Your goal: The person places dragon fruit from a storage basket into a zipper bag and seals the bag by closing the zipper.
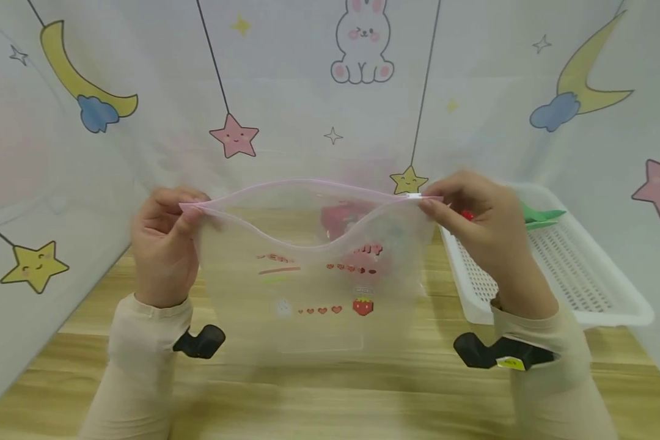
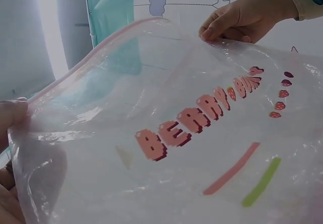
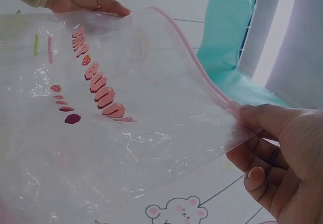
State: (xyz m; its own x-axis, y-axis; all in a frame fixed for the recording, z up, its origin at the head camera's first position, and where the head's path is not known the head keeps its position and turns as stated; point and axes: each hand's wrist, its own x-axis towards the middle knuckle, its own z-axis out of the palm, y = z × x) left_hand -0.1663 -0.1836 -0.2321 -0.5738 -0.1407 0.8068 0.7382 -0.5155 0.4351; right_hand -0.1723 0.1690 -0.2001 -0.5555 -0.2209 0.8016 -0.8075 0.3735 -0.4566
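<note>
A clear plastic zipper bag (image 1: 308,330) with a pink top edge hangs upright over the table, its mouth gaping in the middle. My left hand (image 1: 167,244) pinches the top left corner between thumb and fingers. At the other end, my right hand (image 1: 484,226) pinches the top right corner, right by the white zip slider (image 1: 414,196). Pink pixel lettering (image 2: 176,128), small strawberries and coloured strokes are printed on the bag's front. A blurred red shape (image 1: 335,220) shows through the plastic on the right half. Both wrist views show the bag stretched between the hands.
A white perforated basket (image 1: 627,308) stands at the right behind my right forearm, with a green item (image 1: 544,217) and a small red item (image 1: 467,215) at its far side. White cloth walls (image 1: 286,67) with cartoon prints enclose the wooden table (image 1: 330,409) at the back and sides.
</note>
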